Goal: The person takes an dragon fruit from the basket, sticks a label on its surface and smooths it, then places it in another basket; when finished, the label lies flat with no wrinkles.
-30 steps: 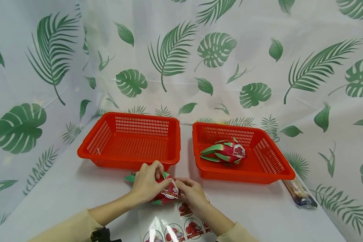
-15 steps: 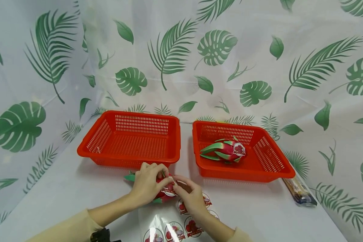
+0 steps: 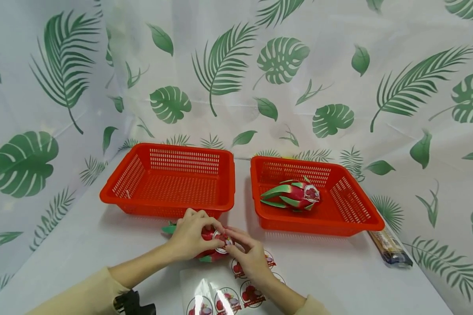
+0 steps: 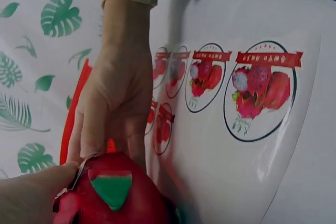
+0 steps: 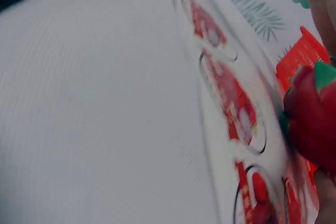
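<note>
A red dragon fruit with green tips lies in front of the left basket, with a round label on its side. My left hand holds the fruit from above, fingers curled over it and thumb on the label. My right hand has its fingers and thumb round the fruit's right end, at the label's edge. In the left wrist view, part of the label stands off the skin of the dragon fruit. Beneath the hands is a glossy sheet of dragon fruit labels.
Two red perforated baskets stand behind: the left basket has nothing large inside. The right basket holds another labelled dragon fruit. A wrapped packet lies beside it at the table's right edge.
My left fingers and thumb have spread wider round the label. My right thumb has shifted slightly down along the label's edge. The fruit stays in place.
</note>
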Available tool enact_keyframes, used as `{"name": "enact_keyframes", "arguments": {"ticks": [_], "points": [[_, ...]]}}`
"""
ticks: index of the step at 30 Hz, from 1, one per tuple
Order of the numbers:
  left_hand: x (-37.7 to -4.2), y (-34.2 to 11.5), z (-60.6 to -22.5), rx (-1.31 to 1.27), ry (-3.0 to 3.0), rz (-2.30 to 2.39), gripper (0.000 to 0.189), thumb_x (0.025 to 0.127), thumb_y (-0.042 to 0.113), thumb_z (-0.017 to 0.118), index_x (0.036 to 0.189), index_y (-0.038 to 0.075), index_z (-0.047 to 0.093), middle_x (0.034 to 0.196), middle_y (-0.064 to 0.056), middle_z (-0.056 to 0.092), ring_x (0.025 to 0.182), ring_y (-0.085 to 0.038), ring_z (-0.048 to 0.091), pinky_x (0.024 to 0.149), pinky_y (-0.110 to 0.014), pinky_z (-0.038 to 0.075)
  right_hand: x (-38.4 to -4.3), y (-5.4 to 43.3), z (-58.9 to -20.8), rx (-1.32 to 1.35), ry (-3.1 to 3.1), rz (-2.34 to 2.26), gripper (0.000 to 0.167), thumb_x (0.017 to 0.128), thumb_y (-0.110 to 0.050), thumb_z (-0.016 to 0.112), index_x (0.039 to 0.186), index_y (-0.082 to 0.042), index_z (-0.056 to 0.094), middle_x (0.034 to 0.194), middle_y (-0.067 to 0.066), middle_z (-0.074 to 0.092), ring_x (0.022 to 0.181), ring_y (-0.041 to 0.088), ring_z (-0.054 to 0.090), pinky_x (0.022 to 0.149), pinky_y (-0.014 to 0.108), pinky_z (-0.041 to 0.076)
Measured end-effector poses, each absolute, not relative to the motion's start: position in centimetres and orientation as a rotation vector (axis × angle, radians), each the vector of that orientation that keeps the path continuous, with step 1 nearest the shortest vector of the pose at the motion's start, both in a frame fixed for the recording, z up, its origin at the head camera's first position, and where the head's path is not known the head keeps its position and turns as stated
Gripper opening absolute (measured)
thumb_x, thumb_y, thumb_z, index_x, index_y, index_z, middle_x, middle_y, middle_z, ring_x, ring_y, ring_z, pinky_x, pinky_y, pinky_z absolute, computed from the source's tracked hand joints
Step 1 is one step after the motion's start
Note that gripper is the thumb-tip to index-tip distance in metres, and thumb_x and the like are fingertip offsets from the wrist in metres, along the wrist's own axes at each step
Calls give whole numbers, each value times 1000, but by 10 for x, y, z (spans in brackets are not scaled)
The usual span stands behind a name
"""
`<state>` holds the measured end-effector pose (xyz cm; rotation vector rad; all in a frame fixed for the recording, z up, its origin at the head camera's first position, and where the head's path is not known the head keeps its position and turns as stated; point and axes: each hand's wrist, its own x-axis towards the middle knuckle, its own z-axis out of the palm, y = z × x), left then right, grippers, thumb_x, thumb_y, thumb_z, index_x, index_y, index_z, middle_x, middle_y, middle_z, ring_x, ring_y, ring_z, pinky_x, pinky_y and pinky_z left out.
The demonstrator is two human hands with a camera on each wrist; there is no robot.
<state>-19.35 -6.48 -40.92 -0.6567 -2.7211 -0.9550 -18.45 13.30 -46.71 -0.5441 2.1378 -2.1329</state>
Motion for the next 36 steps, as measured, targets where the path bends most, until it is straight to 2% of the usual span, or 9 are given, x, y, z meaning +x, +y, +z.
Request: {"name": "enact_keyframes", "arguments": {"ticks": [11, 19, 27, 31, 36], "points": [[-196, -76, -403, -772, -2769, -972, 23, 69, 31, 80, 90, 33, 70, 85, 10, 52, 82, -16, 37, 62, -32, 32, -187, 137, -470, -782, 2107, -2063, 44, 87, -2, 65, 130, -4, 56, 141, 16, 41, 131, 25, 38, 102, 41, 36], [-200, -87, -400, -915, -2764, -1074, 30, 76, 28, 79, 105, 25, 73, 89, 9, 55, 86, -18, 39, 65, -33, 35, -193, 139, -473, -853, 2088, -2031, 46, 87, -2, 66, 131, -4, 54, 142, 20, 39, 130, 24, 39, 103, 42, 34], [-199, -95, -400, -958, -2719, -1072, 36, 79, 20, 77, 115, 22, 69, 89, 7, 54, 83, -16, 40, 65, -31, 37, -195, 141, -475, -932, 2106, -1995, 49, 87, 7, 60, 134, -2, 51, 141, 14, 43, 129, 25, 41, 102, 40, 35], [-196, -96, -405, -913, -2679, -1003, 45, 80, 23, 77, 123, 20, 63, 99, 3, 50, 90, -17, 41, 69, -31, 42, -193, 143, -472, -875, 2109, -1998, 53, 86, 11, 57, 137, 2, 45, 140, 16, 44, 127, 29, 43, 101, 35, 38], [-192, -98, -414, -917, -2582, -758, 52, 79, 31, 76, 128, 22, 60, 121, -2, 52, 106, -21, 42, 82, -44, 42, -189, 152, -464, -748, 2120, -2072, 51, 89, 6, 57, 137, 5, 41, 137, 27, 43, 124, 40, 44, 95, 31, 43]]}}
